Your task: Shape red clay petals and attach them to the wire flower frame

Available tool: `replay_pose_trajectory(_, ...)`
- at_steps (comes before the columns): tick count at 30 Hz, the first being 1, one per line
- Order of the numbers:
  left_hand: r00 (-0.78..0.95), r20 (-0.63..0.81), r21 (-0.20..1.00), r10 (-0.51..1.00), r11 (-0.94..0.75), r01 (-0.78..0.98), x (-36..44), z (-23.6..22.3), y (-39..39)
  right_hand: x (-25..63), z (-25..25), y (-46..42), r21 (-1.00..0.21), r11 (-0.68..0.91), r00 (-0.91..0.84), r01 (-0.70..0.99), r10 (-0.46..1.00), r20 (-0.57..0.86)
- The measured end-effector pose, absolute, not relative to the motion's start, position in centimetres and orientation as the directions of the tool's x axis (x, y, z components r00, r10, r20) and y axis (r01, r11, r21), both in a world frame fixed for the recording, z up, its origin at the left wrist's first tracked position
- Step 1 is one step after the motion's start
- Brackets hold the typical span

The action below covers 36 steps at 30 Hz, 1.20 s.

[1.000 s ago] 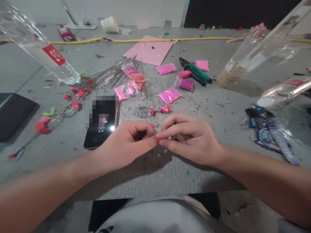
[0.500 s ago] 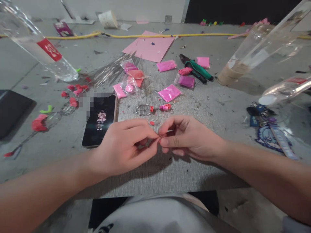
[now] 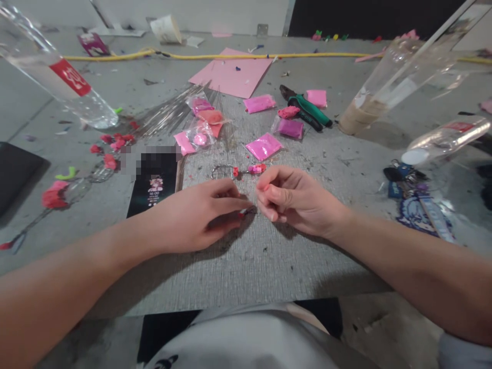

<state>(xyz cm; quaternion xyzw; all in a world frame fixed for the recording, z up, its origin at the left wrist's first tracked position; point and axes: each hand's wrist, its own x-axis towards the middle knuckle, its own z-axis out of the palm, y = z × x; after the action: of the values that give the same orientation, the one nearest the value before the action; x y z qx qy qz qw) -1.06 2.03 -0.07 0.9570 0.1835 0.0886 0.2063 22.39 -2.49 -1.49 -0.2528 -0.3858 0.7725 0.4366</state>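
The right hand (image 3: pixel 303 202) is pinching a small red bit (image 3: pixel 266 188) between thumb and forefinger, its other fingers curling in below. The left hand (image 3: pixel 203 218) is resting low, palm down, with its fingers reaching right and its thumb sitting apart on the near side. Its tips are closing around a small dark-red scrap (image 3: pixel 243 212); whether they are gripping it or only touching it, I cannot tell.

The wire piece (image 3: pixel 236 172) is lying just beyond both hands, its long axis running left to right, roughly across the line of sight. Its loop is pointing left and sitting just past the left knuckles, which are partly covering its near edge; its pink-red end is pointing right and lying just left of the right fingertips, slightly farther off. So the right hand is being nearer to the coloured end, the left to the loop. From the red bit, that coloured end is lying far and a little left, with only a narrow gap showing between.

Beyond the wire piece a pink packet (image 3: pixel 264 146) is lying flat; the phone (image 3: pixel 148 189) is sitting left, partly behind the left hand.
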Motion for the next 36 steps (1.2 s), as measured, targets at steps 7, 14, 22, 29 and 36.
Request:
replay_pose_trajectory(7, 0.888, 0.000, 0.477, 0.461, -0.780, 0.405, -1.2, -0.3, 2.2, 22.3, -1.5, -2.5, -0.831, -0.284, -0.523, -0.479, 0.852, 0.010)
replay_pose_trajectory(14, 0.871, 0.122, 0.522, 0.477, -0.777, 0.352, -0.8, -0.8, 2.1, 22.3, -1.4, -2.6, -0.845, -0.272, -0.490, -0.461, 0.871, -0.014)
replay_pose_trajectory(22, 0.744, 0.368, 0.719, 0.558, -0.678, 0.153, -0.6, 0.9, 1.3, 22.5, -1.1, -3.1, -0.899, -0.076, -0.278, -0.431, 0.959, 0.052)
replay_pose_trajectory(29, 0.658, 0.313, 0.892, 0.685, -0.450, 0.044, -0.2, 0.8, -0.3, 22.4, -1.3, -4.5, -0.949, 0.049, -0.378, -0.310, 0.910, 0.171)
replay_pose_trajectory(36, 0.568, 0.196, 0.977, 0.799, -0.205, -0.049, 0.4, 0.2, -1.2, 22.3, -1.0, -4.7, -0.960, 0.266, -0.388, -0.081, 0.879, 0.276)
